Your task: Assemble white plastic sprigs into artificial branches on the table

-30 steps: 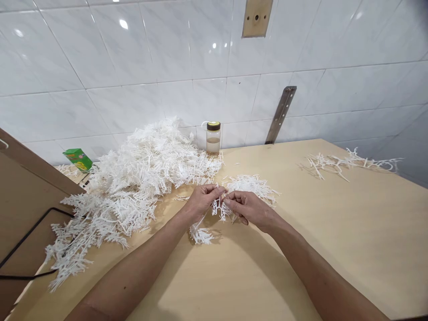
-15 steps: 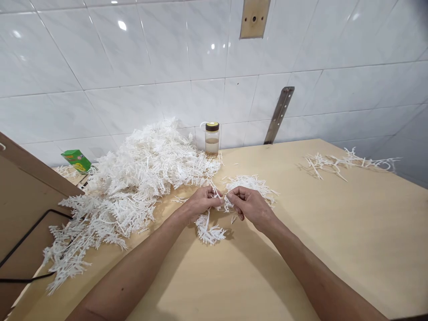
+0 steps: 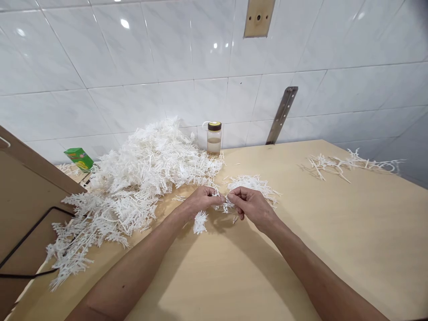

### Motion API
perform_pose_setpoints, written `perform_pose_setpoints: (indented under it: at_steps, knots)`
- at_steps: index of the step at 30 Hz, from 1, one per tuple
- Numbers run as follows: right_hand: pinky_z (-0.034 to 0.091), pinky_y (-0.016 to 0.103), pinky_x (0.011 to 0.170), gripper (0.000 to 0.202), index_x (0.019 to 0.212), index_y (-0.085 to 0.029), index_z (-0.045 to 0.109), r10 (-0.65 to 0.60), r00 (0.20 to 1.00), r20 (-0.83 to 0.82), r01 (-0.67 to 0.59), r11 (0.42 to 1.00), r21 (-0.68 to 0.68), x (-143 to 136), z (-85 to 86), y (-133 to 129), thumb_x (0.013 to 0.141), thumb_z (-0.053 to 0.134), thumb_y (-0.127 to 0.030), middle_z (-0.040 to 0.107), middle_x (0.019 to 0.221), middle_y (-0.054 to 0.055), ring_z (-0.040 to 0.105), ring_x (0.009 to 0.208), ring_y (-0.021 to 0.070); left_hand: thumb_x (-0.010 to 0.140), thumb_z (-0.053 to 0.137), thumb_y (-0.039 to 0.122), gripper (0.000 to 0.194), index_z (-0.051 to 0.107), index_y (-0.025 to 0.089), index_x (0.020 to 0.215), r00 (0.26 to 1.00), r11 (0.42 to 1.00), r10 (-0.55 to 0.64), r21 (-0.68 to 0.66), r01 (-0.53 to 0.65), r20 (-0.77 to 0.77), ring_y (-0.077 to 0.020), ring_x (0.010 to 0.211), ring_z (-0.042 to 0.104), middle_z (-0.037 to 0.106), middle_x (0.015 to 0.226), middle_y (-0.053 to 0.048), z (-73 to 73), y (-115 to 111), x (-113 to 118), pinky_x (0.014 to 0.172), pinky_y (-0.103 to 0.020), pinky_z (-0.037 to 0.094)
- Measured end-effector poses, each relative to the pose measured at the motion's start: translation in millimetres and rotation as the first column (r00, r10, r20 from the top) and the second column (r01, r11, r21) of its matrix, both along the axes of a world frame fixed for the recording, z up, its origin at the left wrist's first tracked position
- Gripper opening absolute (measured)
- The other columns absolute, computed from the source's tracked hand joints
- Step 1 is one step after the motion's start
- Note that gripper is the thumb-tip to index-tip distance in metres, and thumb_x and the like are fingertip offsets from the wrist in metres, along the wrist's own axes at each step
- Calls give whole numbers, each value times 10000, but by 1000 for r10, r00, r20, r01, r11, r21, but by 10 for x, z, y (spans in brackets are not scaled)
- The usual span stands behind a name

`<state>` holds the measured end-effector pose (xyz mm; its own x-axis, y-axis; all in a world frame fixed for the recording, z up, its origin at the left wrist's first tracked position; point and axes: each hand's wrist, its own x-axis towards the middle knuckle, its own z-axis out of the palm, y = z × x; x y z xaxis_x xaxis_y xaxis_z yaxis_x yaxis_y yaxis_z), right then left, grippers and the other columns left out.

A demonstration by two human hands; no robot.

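Observation:
My left hand (image 3: pixel 207 199) is closed on a white plastic sprig (image 3: pixel 200 223), whose feathery end hangs below the palm. Thumb and fingers of my right hand (image 3: pixel 245 200) are pinched together close to the left fingertips, at the sprig's other side; the exact piece between them is too small to make out. Just behind my right hand lies a small heap of loose white plastic bits (image 3: pixel 254 183). A large pile of white branching plastic sprigs (image 3: pixel 147 165) spreads over the table to the left of my left hand.
Bare branched white stems (image 3: pixel 337 165) lie at the far right of the wooden table (image 3: pixel 361 232). A bottle (image 3: pixel 214 141) stands at the back by the tiled wall, and a green box (image 3: pixel 79 158) behind the pile. A brown cardboard box (image 3: pixel 30 191) edges the left side.
The hanging end of the sprig has swung or turned in my left hand, so less of it shows below. Both hands stay close together in nearly the same place. The view shifts slightly.

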<state>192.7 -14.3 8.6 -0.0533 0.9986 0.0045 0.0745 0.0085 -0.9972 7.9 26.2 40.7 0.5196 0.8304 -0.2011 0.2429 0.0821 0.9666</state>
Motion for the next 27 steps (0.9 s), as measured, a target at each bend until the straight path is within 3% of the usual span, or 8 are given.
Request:
perform_pose_setpoints:
  at_steps: [4,7,13,21,27]
  knots:
    - [458,220,414,317,844,-181,687,10,999,36,-10,1000,-4,9,-7,0,777,687,-491,518,559,-37,473,466,92,595,779,502,426,527,159,607,1000,999,21,-38,-21,-3,-63,465,314,415,514,58,-13,6,-8,477,-241,192]
    - [468,226,423,317,865,-179,700,-8,996,84,8,1000,4,8,21,-10,779,676,-483,516,546,-37,477,462,96,579,790,525,469,489,167,608,998,997,-23,-68,28,67,-58,465,306,399,525,63,-72,28,-22,470,-236,187]
    - [495,239,462,271,837,-186,682,-10,986,167,5,1000,28,5,93,-36,786,662,-451,550,602,-26,497,478,98,561,822,498,441,597,149,709,990,994,-85,-61,92,111,-70,514,365,445,573,52,-70,29,-44,500,-223,257]
    - [488,238,478,297,833,-179,653,68,991,115,-74,996,50,52,68,-36,813,640,-475,546,610,-24,516,497,103,564,827,493,454,649,132,775,983,981,-115,-142,135,143,-62,509,352,460,593,42,-30,57,-107,487,-222,240]
    - [473,237,477,311,834,-182,652,104,974,199,-113,993,36,52,50,-29,838,604,-489,576,624,-22,541,470,102,648,759,441,338,644,133,726,993,993,-114,-15,115,35,-83,546,404,512,619,20,-40,19,-71,520,-232,278]
